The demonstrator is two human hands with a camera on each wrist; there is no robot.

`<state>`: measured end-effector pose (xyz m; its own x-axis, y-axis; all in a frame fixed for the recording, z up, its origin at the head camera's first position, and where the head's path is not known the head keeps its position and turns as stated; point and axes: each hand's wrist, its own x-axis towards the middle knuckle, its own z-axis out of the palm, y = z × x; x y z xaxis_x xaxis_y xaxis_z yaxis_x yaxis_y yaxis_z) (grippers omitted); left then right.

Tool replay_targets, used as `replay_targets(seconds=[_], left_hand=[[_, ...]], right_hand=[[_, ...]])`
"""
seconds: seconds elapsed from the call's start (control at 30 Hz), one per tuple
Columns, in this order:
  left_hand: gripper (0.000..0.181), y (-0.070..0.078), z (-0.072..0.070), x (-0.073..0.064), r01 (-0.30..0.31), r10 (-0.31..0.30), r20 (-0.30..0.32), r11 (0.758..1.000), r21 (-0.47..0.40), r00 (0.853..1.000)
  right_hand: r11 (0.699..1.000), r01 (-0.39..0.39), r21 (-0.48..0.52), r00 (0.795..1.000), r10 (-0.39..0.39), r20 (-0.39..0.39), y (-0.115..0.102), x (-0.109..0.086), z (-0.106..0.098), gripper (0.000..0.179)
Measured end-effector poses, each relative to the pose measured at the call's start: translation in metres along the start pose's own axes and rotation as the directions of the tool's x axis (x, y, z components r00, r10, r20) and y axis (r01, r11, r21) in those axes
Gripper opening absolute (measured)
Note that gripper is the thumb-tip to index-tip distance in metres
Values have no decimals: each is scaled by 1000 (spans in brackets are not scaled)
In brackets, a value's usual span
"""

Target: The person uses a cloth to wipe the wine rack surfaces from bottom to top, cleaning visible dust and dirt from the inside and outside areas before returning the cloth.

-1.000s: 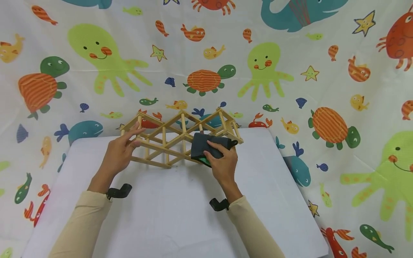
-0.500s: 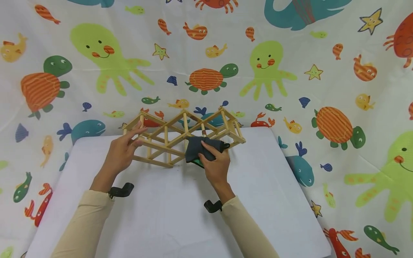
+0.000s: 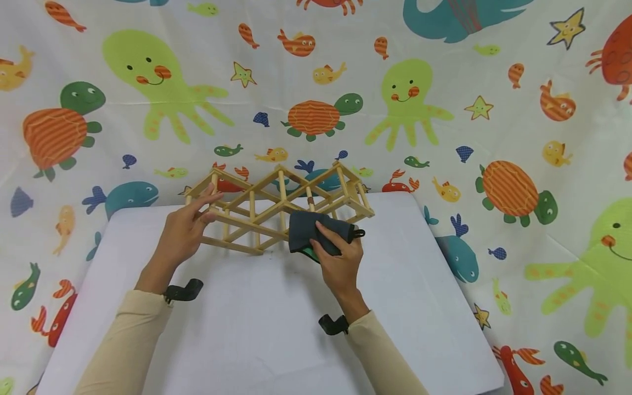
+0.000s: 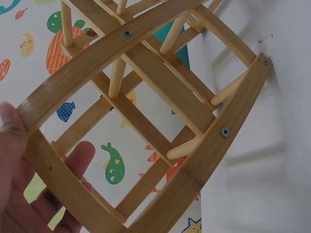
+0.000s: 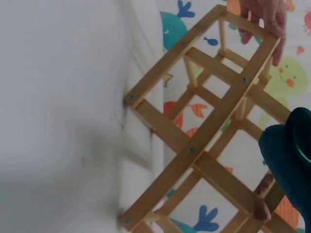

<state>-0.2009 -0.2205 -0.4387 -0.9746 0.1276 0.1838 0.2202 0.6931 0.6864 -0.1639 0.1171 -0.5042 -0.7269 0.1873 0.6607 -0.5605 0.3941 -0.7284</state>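
A light wooden lattice rack (image 3: 252, 206), made of crossed slats and round dowels, stands tilted at the back of the table. My left hand (image 3: 181, 233) grips its left end; the left wrist view shows the thumb and fingers around an end slat (image 4: 73, 194). In my right hand (image 3: 340, 263) is a folded dark grey cloth (image 3: 303, 227) with a green underside and a black loop. It overlaps the rack's right front slats in the head view. The right wrist view catches only the cloth's edge (image 5: 284, 155) beside the rack; most of the right hand is hidden there.
A white-covered table (image 3: 257, 340) lies under both forearms. Right behind the rack hangs a white curtain (image 3: 207, 109) printed with sea animals. Each wrist carries a black camera mount, such as the left one (image 3: 185, 291).
My right hand with the cloth shifted left along the rack, then back right, ending slightly lower than at first. The left hand keeps its hold, and the rack stays in place.
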Motion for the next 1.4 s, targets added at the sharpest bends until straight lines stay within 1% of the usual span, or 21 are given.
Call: replay_targets(seconds=[0.03,0.1,0.17,0.27,0.33,0.37,0.43,0.47,0.5,0.6,0.7,0.8,0.83,0.9,1.0,1.1,1.17,1.27,1.33,1.37,1.4], left_hand=[[51,0,0,0,0,0,-2,1000,-2,1000],[51,-1,0,-1,-3,3,-8,1000,-4,1000],[52,-2,1,-2,-1,1,-7,1000,-6,1000],[52,-2,2,-2,-5,5,1,1000,-11,1000],[52,-1,1,-1,-6,6,4,1000,-10,1000],[52,0,0,-1,-7,7,3,1000,-8,1000],[52,1,-2,-1,-9,9,-1,1000,-2,1000],[52,2,-3,-1,-10,10,-4,1000,-2,1000],[52,3,-3,-1,-6,6,-2,1000,0,1000],[52,4,-5,0,-9,9,1,1000,3,1000],[52,4,-4,0,-18,18,-1,1000,8,1000],[53,4,-3,-1,-30,30,-7,1000,10,1000],[53,3,-3,-1,-34,35,-10,999,10,999],[53,3,-2,-1,-35,35,-11,999,7,999],[53,2,0,-1,-30,30,-7,1000,-5,1000],[52,2,2,-1,-25,25,9,1000,-14,1000],[52,3,2,0,-27,28,13,1000,-9,1000],[51,3,0,0,-20,20,9,1000,-1,1000],[51,3,-1,0,-14,14,8,1000,0,1000],[51,3,-2,0,-10,10,10,1000,-1,1000],[51,3,-2,0,-7,7,11,1000,-4,1000]], right_hand=[[1000,4,6,1000,-4,-6,-1,3,4,42],[1000,-13,-21,1000,13,-10,2,8,9,44],[993,-78,-86,997,77,-5,11,8,11,46],[959,-196,-205,980,198,-9,27,-1,5,49],[931,-268,-249,962,274,-11,36,-10,-3,49],[920,-289,-265,955,297,-12,40,-14,-7,49],[910,-313,-272,947,322,-12,44,-22,-14,47],[912,-313,-264,947,322,-13,46,-26,-18,47],[920,-300,-253,952,306,-15,46,-28,-21,46],[959,-217,-183,976,215,-34,42,-30,-25,45],[992,-101,-78,993,96,-68,31,-21,-21,43],[1000,-16,10,995,16,-94,18,-6,-12,41],[1000,-1,24,996,3,-94,15,-2,-9,41],[1000,-4,8,996,5,-87,14,5,-2,41],[994,-64,-85,996,59,-65,24,5,4,44],[967,-156,-204,987,144,-72,42,-3,0,47],[935,-230,-272,973,217,-76,55,-10,-9,48],[874,-337,-351,940,333,-75,70,-18,-25,47],[832,-396,-389,913,401,-73,78,-22,-36,47],[816,-418,-400,902,425,-76,81,-24,-41,46],[807,-430,-405,896,437,-80,83,-26,-46,45]])
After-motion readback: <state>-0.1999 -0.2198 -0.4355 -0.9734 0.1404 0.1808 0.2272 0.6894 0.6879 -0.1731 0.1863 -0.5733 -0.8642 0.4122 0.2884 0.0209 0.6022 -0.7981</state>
